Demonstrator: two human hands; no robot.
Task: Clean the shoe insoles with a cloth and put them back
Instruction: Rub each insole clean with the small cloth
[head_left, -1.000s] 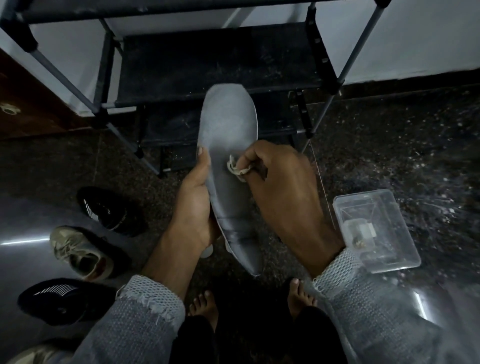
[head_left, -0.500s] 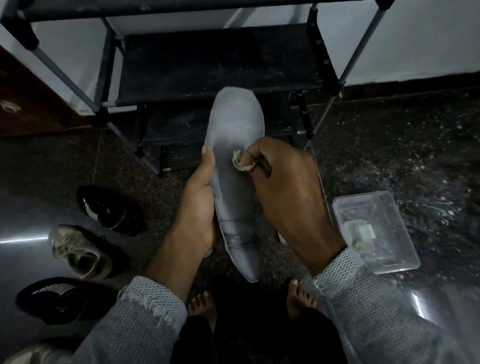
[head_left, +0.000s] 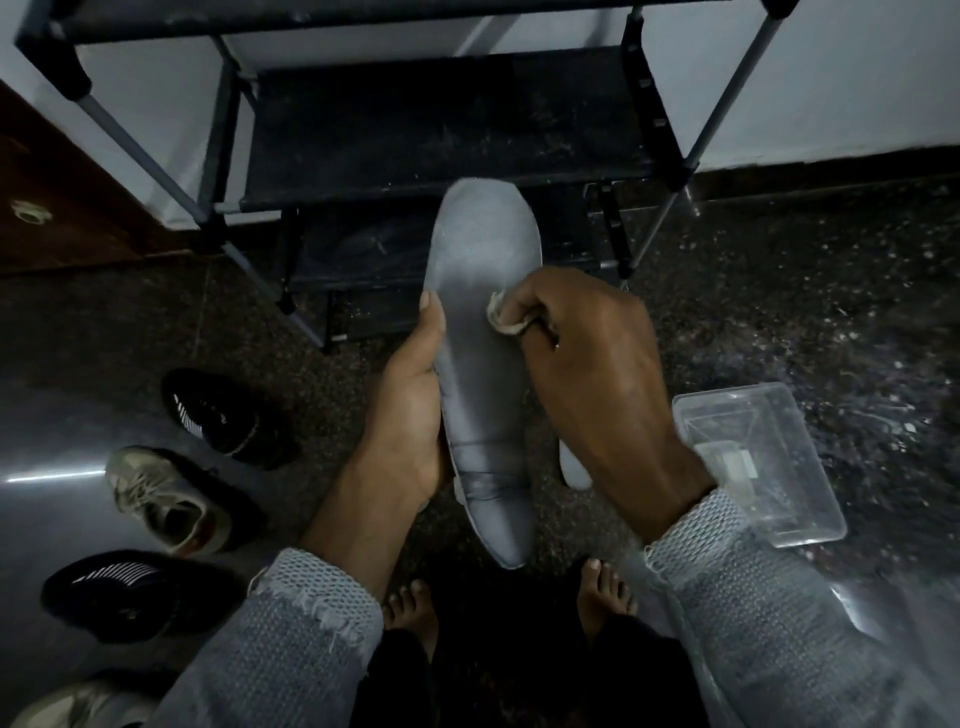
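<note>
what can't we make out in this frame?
Head view only:
- Cloth: mostly hidden inside the right hand's grip.
- Second insole: only a tip shows behind the right wrist.
- Clear box: contents too blurred.
- Bottom-left shoe: cut off by the edge.

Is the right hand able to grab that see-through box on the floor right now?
Probably not yet. The right hand is busy pinching the cloth against the insole. The clear box lies close by with nothing blocking it.
</note>
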